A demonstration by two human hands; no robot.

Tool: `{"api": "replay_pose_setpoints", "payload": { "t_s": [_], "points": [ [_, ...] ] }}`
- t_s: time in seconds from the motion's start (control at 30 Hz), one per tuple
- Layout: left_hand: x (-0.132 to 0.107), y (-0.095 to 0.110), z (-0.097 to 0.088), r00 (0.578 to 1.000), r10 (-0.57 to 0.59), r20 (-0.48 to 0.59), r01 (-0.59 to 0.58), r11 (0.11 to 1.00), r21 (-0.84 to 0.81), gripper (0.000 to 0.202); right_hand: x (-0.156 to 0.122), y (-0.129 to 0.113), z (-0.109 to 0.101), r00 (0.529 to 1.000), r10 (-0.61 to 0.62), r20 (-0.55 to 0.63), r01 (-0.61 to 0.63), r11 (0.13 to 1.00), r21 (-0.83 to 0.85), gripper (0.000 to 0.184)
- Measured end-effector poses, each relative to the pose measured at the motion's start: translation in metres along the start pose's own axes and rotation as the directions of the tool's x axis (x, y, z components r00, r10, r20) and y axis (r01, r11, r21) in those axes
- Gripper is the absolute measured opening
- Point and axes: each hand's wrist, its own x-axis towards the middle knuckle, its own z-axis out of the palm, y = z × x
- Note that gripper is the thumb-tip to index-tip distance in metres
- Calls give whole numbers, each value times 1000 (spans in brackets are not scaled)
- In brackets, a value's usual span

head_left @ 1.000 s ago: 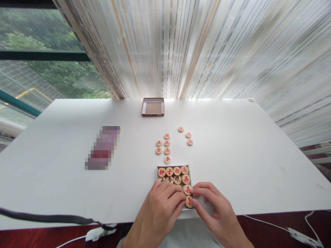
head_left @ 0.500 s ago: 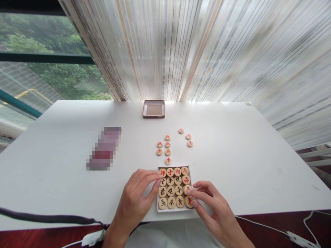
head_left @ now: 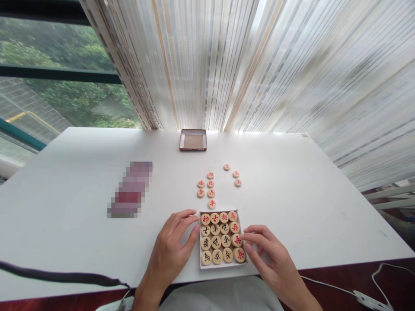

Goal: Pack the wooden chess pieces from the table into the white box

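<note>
A shallow white box at the table's front edge holds rows of round wooden Chinese chess pieces, some with red characters and some with black. My left hand is at the box's left side, its fingers apart and the fingertips close to the rim. My right hand is at the right side, thumb and forefinger apart. Its forefinger tip is at the edge of a red-marked chess piece in the right column; whether it touches is hard to tell. Neither hand holds anything.
Several loose red-marked pieces lie beyond the box, with a few more, including a chess piece, to their right. An open tin or lid stands at the back of the white table. A blurred-out flat patch is at left.
My left fingers have come off the top-left pieces to just outside the box. My right hand has drawn back slightly from the right column, uncovering its pieces. The view has shifted a little.
</note>
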Motion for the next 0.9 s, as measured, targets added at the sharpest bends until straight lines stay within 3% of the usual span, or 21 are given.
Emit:
{"api": "replay_pose_setpoints", "payload": {
  "t_s": [0.23, 0.37, 0.47, 0.63, 0.9],
  "points": [
    [1, -2, 2, 999, 19, 43, -21, 998, 52, 24, 57, 6, -22, 995, -44, -93, 38, 997, -63, 20],
    [1, -3, 3, 999, 16, 36, -18, 999, 51, 25, 102, 21, -32, 980, -56, -190, 27, 989, -148, 21],
    [1, -4, 4, 999, 15, 28, -16, 999, 48, 25, 123, 36, -30, 978, -73, -197, 28, 976, -218, 29],
    [1, -3, 4, 1000, 8, 25, -9, 999, 50, 25, 130, 48, -18, 974, -79, -211, 19, 963, -270, 26],
    [1, -4, 3, 999, 5, 38, -7, 998, 57, 25, 129, 44, -16, 970, -82, -229, 18, 964, -267, 22]
  ]
}}
